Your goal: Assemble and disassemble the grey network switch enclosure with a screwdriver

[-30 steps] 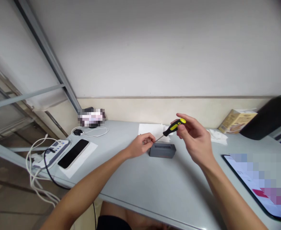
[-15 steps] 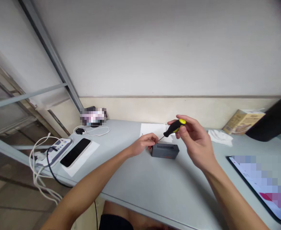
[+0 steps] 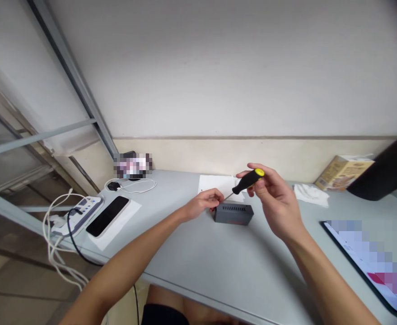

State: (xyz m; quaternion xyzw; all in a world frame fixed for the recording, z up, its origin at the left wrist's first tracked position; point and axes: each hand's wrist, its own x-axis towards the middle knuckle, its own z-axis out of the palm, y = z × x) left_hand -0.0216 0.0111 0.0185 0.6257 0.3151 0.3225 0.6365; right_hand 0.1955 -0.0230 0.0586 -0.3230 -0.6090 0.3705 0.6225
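Evidently, right hand [image 3: 278, 201] grasps bulbous screwdriver [image 3: 246, 182]; left hand [image 3: 201, 204] perhaps pinches its thin shaft [image 3: 229, 197].

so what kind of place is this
Probably a desk in a lived-in room, maybe a dorm, rather than a workshop: a metal frame like a bunk bed's rises beside the grey desk, with a power strip and a phone at its left end.

screwdriver [image 3: 246, 182] with hidden tip, screen [image 3: 356, 261] cut off
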